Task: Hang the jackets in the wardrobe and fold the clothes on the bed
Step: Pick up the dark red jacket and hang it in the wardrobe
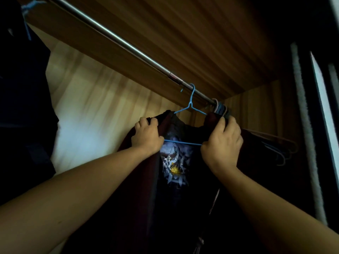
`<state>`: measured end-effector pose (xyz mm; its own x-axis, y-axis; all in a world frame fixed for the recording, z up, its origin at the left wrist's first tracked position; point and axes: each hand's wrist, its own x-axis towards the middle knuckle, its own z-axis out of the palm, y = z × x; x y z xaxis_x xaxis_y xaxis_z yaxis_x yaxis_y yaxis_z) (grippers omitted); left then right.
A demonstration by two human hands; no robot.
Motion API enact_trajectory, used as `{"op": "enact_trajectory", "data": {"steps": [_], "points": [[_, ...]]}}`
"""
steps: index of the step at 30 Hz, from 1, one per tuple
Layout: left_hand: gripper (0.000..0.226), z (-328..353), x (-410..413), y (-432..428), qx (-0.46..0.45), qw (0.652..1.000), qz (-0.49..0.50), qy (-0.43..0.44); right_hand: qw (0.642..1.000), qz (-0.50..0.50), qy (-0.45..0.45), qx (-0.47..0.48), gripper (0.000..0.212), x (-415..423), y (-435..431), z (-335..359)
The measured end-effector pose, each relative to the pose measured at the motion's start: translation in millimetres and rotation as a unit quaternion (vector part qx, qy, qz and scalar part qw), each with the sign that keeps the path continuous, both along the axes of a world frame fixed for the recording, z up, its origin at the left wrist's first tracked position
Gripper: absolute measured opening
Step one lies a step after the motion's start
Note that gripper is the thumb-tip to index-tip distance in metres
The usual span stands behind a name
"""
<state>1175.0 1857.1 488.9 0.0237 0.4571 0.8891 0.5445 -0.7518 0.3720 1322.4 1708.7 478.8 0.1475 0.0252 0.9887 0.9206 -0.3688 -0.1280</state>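
Observation:
A dark maroon jacket (pixel 183 208) with a zipper hangs on a blue wire hanger (pixel 190 105), whose hook sits over the metal wardrobe rail (pixel 117 38). A printed lining or shirt with a yellow emblem shows inside the open front. My left hand (pixel 146 136) grips the jacket's left shoulder. My right hand (pixel 222 142) grips the right shoulder, next to the hanger's blue bottom bar.
Several empty hangers (pixel 278 147) are bunched at the rail's right end. A dark garment (pixel 23 88) hangs at the far left on another blue hanger. The wooden back panel (pixel 95 99) is bare between them. The wardrobe door edge (pixel 308 125) stands at right.

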Motion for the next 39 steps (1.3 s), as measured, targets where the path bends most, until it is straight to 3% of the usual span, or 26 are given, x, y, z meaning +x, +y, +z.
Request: {"op": "enact_trajectory", "data": {"steps": [6,10,16,19,21,25,28,31,34,36,39], "points": [[0.034,-7.7,-11.6,3.1,0.006,0.998,-0.009,0.061,0.989,0.127,0.069,0.024,0.046,6.7,-18.3,-6.2],[0.026,-13.6,-12.8,1.1,0.003,0.996,-0.048,0.076,0.951,0.236,0.192,0.061,0.026,1.1,-30.6,5.8],[0.021,-29.2,-0.1,-21.3,-0.014,0.988,-0.14,0.058,0.91,0.321,0.256,0.046,0.015,-5.9,-21.9,13.3],[0.019,-35.4,13.3,-34.2,-0.012,0.98,-0.187,0.062,0.876,0.405,0.259,0.048,0.031,-24.4,-4.1,13.5],[0.017,-40.5,18.5,-40.2,-0.003,0.975,-0.214,0.051,0.868,0.428,0.249,0.029,0.03,-29.9,2.8,10.2],[0.018,-37.2,8.2,-36.4,0.009,0.97,-0.243,-0.007,0.865,0.42,0.273,-0.026,0.04,-9.2,-5.0,-1.7],[0.026,-32.0,0.1,-22.5,-0.013,0.973,-0.212,-0.093,0.911,0.324,0.251,-0.052,0.008,2.9,-7.1,-12.4],[0.063,-33.3,-4.1,-12.1,-0.089,0.968,-0.15,-0.179,0.953,0.221,0.202,-0.045,0.039,2.9,-5.9,-25.6],[0.099,-33.5,-14.0,-5.7,-0.181,0.957,-0.127,-0.188,0.974,0.163,0.158,-0.024,0.057,7.8,-1.8,-35.8],[0.095,-29.4,-17.9,-2.1,-0.209,0.946,-0.159,-0.192,0.972,0.174,0.159,0.002,0.066,9.7,-1.8,-34.5],[0.066,-21.7,-22.2,-3.8,-0.206,0.937,-0.185,-0.214,0.944,0.236,0.223,0.054,0.061,10.3,-5.2,-26.0]]}}
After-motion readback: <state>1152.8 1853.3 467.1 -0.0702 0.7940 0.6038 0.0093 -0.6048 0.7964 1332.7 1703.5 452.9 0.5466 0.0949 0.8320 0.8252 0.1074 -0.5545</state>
